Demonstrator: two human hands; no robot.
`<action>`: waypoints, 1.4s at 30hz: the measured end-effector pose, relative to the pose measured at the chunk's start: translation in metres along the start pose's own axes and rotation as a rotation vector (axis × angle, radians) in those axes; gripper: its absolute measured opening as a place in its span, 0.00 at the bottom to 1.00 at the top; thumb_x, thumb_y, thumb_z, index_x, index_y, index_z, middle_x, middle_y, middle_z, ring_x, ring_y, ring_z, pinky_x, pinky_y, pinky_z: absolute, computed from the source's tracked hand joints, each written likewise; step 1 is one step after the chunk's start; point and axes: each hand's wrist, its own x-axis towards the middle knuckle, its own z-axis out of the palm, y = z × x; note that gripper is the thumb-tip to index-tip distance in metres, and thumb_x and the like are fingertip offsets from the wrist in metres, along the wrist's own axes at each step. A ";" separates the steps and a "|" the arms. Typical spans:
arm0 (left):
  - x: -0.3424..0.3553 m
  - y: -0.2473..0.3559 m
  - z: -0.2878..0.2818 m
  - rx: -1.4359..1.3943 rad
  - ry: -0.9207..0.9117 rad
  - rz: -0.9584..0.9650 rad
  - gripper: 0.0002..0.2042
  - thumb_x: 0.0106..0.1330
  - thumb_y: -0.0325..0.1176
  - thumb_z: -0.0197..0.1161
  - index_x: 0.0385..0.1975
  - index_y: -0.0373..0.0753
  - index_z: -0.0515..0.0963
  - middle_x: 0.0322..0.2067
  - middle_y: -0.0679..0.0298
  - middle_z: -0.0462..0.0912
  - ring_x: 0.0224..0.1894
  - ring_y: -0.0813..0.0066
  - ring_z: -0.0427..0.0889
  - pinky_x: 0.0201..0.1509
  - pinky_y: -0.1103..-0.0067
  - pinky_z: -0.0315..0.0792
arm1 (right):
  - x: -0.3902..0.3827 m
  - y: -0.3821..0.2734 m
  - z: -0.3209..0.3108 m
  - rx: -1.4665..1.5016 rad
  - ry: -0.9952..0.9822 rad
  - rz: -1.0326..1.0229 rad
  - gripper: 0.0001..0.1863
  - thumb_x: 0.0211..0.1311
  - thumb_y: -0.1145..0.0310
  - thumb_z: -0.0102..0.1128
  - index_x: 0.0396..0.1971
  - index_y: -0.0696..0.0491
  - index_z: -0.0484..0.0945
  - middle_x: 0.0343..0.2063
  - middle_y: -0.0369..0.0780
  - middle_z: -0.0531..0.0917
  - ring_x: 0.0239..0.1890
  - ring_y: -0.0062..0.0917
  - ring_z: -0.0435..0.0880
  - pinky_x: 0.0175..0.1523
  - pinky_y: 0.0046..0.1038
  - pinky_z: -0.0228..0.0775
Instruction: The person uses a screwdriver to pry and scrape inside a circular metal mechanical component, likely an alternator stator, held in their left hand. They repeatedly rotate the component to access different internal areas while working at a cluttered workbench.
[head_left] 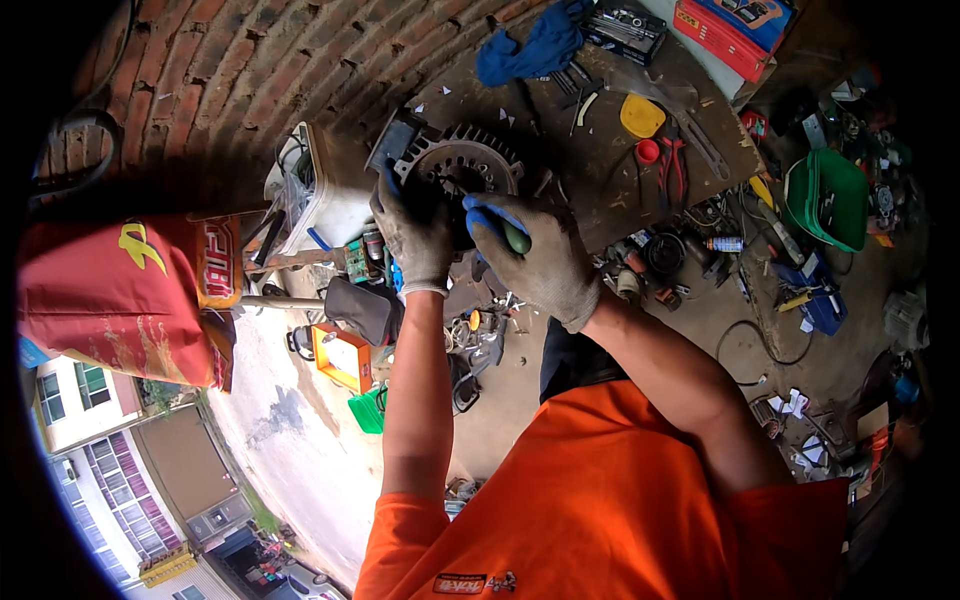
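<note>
Grey-gloved right hand [548, 258] grasps green-handled tool [517, 238] | grey-gloved left hand [414, 235] at round, toothed metal part [478, 160], grip unclear | apparently working its face | next likely needs steadiness

A rough red-brick wall [230, 80] runs behind a dark, worn surface [580, 185]; the floor [508, 410] beneath is shaded and brownish. To the left, bright daylight falls on pale open ground [325, 470]; beyond it stand light-walled buildings [120, 412] with windows [95, 386].
</note>
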 end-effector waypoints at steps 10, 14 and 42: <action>-0.016 0.024 -0.005 0.062 0.009 -0.019 0.44 0.53 0.31 0.75 0.71 0.38 0.59 0.61 0.41 0.67 0.64 0.40 0.68 0.70 0.55 0.63 | -0.026 -0.026 -0.038 0.065 -0.127 0.125 0.16 0.66 0.74 0.64 0.52 0.61 0.81 0.38 0.47 0.88 0.39 0.29 0.89 0.44 0.29 0.80; -0.021 0.019 0.007 0.059 0.068 0.017 0.41 0.57 0.31 0.72 0.71 0.38 0.59 0.60 0.43 0.68 0.63 0.42 0.69 0.68 0.57 0.66 | -0.012 -0.049 -0.022 -0.257 -0.224 -0.064 0.14 0.67 0.71 0.63 0.50 0.60 0.81 0.32 0.46 0.87 0.31 0.28 0.88 0.39 0.28 0.79; 0.011 0.018 -0.008 0.079 -0.082 -0.150 0.50 0.44 0.37 0.81 0.69 0.36 0.60 0.59 0.39 0.68 0.60 0.39 0.71 0.65 0.58 0.69 | -0.036 -0.044 -0.079 0.254 -0.188 0.285 0.17 0.67 0.83 0.58 0.56 0.64 0.76 0.51 0.44 0.84 0.44 0.18 0.84 0.49 0.22 0.80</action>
